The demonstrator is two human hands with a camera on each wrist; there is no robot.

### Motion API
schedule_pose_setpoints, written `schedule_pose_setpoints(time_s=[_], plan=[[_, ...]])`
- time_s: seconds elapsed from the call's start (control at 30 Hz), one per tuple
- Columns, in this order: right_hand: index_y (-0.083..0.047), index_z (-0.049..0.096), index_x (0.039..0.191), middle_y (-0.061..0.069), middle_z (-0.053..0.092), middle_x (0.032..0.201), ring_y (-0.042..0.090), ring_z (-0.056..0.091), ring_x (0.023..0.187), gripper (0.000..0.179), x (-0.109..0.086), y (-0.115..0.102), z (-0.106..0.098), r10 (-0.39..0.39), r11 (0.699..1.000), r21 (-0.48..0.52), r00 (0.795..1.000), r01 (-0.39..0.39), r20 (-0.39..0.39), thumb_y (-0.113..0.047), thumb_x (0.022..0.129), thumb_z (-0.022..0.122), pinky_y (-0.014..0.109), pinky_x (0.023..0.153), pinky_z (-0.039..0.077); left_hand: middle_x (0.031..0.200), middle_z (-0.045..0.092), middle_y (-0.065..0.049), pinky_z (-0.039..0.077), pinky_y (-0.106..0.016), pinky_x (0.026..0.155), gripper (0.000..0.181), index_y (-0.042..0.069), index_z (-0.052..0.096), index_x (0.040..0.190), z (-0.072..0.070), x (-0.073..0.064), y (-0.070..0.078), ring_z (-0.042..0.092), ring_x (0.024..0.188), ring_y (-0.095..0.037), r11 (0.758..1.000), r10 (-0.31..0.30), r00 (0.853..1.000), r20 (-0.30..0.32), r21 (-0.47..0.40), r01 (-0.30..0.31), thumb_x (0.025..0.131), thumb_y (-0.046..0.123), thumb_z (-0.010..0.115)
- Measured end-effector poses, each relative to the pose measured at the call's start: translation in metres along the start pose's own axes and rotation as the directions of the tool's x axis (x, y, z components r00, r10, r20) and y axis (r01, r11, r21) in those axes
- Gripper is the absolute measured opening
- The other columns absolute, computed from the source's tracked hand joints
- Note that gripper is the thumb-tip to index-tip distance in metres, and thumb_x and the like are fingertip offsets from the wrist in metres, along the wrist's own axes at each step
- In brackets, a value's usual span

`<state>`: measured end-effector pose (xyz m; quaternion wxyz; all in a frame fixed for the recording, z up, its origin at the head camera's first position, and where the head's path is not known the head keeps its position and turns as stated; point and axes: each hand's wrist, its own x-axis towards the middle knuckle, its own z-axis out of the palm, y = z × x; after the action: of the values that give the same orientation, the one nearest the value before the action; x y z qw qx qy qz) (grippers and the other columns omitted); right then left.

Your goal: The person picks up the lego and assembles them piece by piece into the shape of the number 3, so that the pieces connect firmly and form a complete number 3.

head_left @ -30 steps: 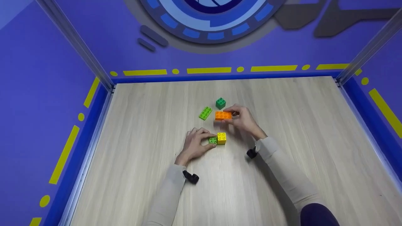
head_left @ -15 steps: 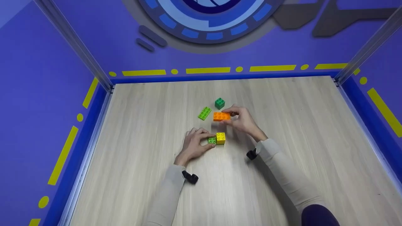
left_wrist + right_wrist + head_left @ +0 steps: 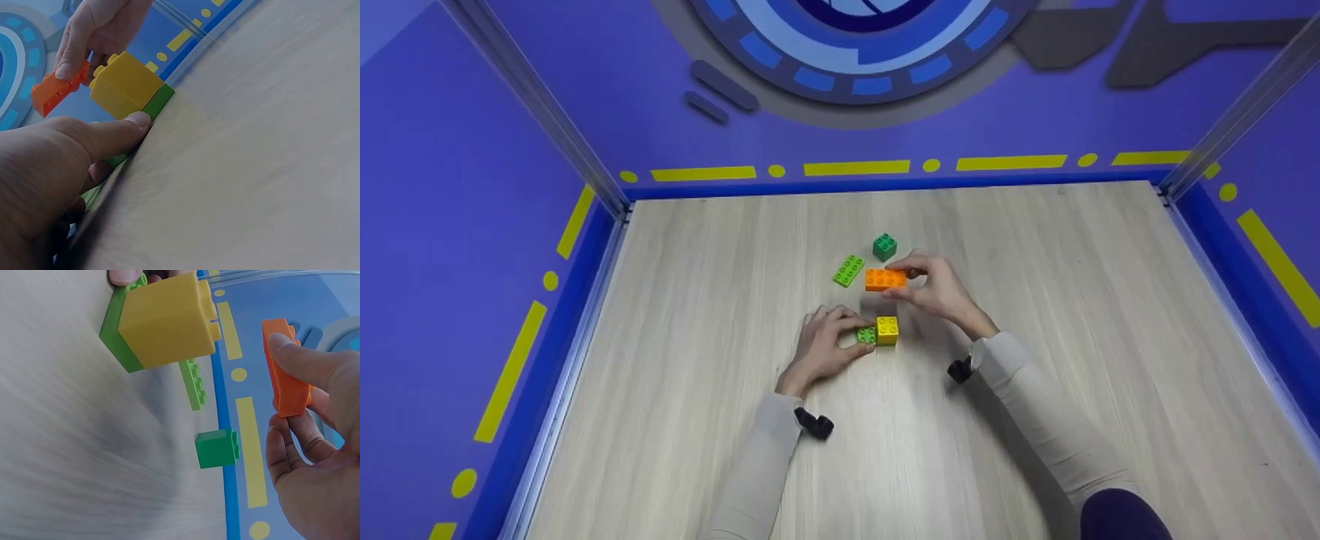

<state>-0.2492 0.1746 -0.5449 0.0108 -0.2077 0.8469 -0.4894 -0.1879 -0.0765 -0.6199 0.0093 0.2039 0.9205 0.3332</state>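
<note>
On the pale wood-grain table [image 3: 675, 360], the right hand [image 3: 937, 289] pinched a long orange plastic brick [image 3: 885, 279] between thumb and fingers, lifted near the centre. Nearer, the left hand [image 3: 825, 346] held a flat green plate [image 3: 867, 336] carrying a yellow square brick [image 3: 887, 330], thumb pressed against its edge.

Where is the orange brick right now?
In the head view, the orange brick is pinched in the right hand mid-table, between the dark green brick and the yellow brick.
</note>
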Motion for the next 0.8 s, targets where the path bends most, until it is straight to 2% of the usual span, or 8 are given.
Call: schedule_pose_setpoints(time_s=[0.1, 0.3, 0.47, 0.57, 0.8], plan=[[-0.009, 0.082, 0.119, 0.008, 0.074, 0.106, 0.023, 0.062, 0.098, 0.035, -0.001, -0.002, 0.0, -0.011, 1.0, 0.001, 1.0, 0.011, -0.001, -0.018, 0.086, 0.092, 0.048, 0.095, 0.053, 0.124, 0.069, 0.005, 0.039, -0.046, 0.102, 0.042, 0.031, 0.079, 0.129, 0.0, 0.0, 0.0, 0.057, 0.114, -0.021, 1.0, 0.005, 1.0, -0.008, 0.006, -0.005, 0.091, 0.051, 0.081], [-0.008, 0.082, 0.119, 0.007, 0.072, 0.103, 0.023, 0.062, 0.096, 0.036, -0.005, -0.005, 0.003, -0.027, 1.0, -0.012, 1.0, 0.027, 0.005, -0.017, 0.086, 0.092, 0.05, 0.094, 0.054, 0.124, 0.069, 0.004, 0.039, -0.046, 0.102, 0.045, 0.028, 0.078, 0.129, 0.001, 0.0, -0.001, 0.056, 0.113, -0.022, 1.0, 0.008, 1.0, -0.005, -0.001, -0.008, 0.091, 0.051, 0.082], [-0.007, 0.082, 0.118, 0.007, 0.072, 0.1, 0.032, 0.062, 0.096, 0.035, -0.008, -0.007, 0.006, -0.034, 0.999, -0.014, 0.999, 0.034, 0.008, -0.015, 0.086, 0.092, 0.045, 0.092, 0.052, 0.125, 0.069, 0.004, 0.039, -0.045, 0.102, 0.044, 0.025, 0.079, 0.128, 0.002, 0.0, -0.002, 0.056, 0.112, -0.022, 1.0, 0.002, 1.0, 0.001, 0.004, -0.002, 0.092, 0.051, 0.081], [-0.006, 0.082, 0.119, 0.008, 0.071, 0.1, 0.036, 0.063, 0.096, 0.035, -0.01, -0.008, 0.007, -0.04, 0.999, -0.006, 0.999, 0.04, 0.013, -0.014, 0.086, 0.091, 0.05, 0.093, 0.053, 0.126, 0.068, 0.004, 0.038, -0.045, 0.102, 0.044, 0.024, 0.079, 0.127, 0.003, 0.001, -0.001, 0.056, 0.112, -0.021, 1.0, 0.001, 1.0, 0.002, 0.003, -0.001, 0.092, 0.051, 0.081], [-0.006, 0.082, 0.118, 0.008, 0.071, 0.1, 0.023, 0.062, 0.095, 0.034, -0.013, -0.008, 0.009, -0.042, 0.999, -0.004, 0.999, 0.043, 0.019, -0.016, 0.087, 0.091, 0.051, 0.093, 0.054, 0.125, 0.067, 0.005, 0.038, -0.044, 0.102, 0.044, 0.021, 0.08, 0.125, 0.001, 0.0, -0.001, 0.055, 0.112, -0.02, 1.0, -0.013, 1.0, 0.012, 0.003, 0.013, 0.092, 0.051, 0.081]])
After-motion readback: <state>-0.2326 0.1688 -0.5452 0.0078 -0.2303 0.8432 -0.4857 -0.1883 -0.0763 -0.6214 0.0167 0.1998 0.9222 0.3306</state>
